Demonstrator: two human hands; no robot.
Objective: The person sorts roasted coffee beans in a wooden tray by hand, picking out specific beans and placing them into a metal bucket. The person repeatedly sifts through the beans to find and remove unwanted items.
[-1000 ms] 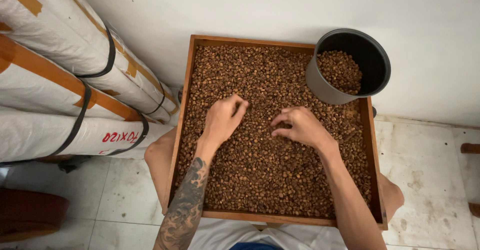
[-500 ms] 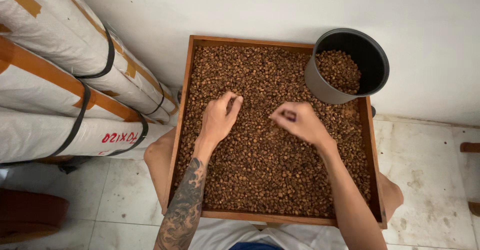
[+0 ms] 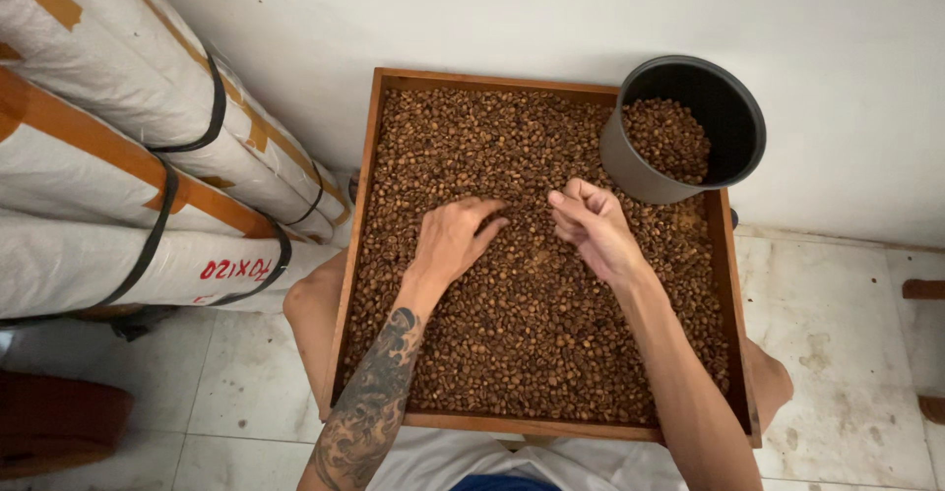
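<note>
your left hand (image 3: 453,238) lies flat, fingers spread, on the beans (image 3: 512,353) in the wooden tray (image 3: 349,255). your right hand (image 3: 591,225) hovers loosely curled; whether it grips anything, cannot tell. a black bucket (image 3: 733,117) sits at the tray's corner.

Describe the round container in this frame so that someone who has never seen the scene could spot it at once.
Start at the big square wooden tray of brown beans resting on the person's knees. At its far right corner, against the white wall, sits a dark grey round plastic bucket, overlapping the tray's edge and tipped toward the camera. It is the only round vessel, partly filled with the same beans, just beyond the right hand.
</note>
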